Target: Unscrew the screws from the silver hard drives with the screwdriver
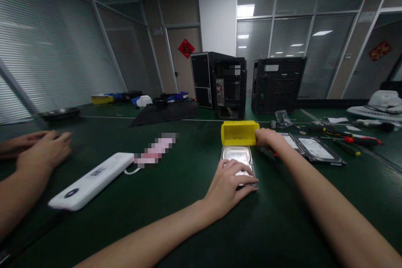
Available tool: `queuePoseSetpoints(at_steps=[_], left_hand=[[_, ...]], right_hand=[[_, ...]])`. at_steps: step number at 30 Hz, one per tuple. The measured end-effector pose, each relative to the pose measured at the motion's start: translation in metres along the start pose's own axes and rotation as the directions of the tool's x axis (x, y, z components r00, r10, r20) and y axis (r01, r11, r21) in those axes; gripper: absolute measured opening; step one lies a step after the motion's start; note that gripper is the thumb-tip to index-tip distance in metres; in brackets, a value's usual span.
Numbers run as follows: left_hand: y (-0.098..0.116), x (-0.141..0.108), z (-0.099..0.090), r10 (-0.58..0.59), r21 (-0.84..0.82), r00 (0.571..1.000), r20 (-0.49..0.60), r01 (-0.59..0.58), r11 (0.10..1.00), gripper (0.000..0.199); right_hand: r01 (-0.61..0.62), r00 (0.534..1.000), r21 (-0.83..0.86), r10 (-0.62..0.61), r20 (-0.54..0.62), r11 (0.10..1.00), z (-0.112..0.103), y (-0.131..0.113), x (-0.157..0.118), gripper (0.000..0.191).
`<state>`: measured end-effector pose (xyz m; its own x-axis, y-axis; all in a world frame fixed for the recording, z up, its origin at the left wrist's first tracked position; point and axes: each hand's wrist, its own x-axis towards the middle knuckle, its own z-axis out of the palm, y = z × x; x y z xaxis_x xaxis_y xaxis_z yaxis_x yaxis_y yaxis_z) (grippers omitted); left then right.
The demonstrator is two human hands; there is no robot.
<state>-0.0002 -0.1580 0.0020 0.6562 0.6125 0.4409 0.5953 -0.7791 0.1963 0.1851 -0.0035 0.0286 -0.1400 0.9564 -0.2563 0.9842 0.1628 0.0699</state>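
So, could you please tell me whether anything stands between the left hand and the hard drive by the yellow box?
Nothing visible does: the left hand lies on that hard drive, with the right hand at the yellow box.

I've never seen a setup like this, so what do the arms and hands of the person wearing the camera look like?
Slender human left hand and right hand, both ungloved; bare left forearm and right forearm. No sleeves, watches, cables or markings show.
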Motion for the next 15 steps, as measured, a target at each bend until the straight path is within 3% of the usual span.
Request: queuePoseSetpoints(at_steps=[6,8,12,15], left_hand=[[0.000,-0.001,0.000,-0.006,-0.026,1.000,0.009,0.006,1.000,0.018],[0.000,-0.001,0.000,-0.009,-0.027,1.000,0.012,0.009,1.000,0.018],[0.001,-0.002,-0.001,-0.014,-0.024,1.000,0.014,0.014,1.000,0.018],[0.001,-0.002,-0.001,-0.013,-0.024,1.000,0.019,0.014,1.000,0.018]], right_hand=[[0.058,0.995,0.018,-0.060,0.083,0.998,-0.003,-0.004,-0.005,0.034],[0.081,0.997,0.008,-0.081,0.018,0.997,-0.003,-0.008,-0.006,0.034],[0.097,0.967,-0.043,-0.104,-0.231,0.994,0.000,-0.015,-0.006,0.033],[0.083,0.944,-0.067,-0.100,-0.315,0.994,0.004,-0.015,-0.004,0.033]])
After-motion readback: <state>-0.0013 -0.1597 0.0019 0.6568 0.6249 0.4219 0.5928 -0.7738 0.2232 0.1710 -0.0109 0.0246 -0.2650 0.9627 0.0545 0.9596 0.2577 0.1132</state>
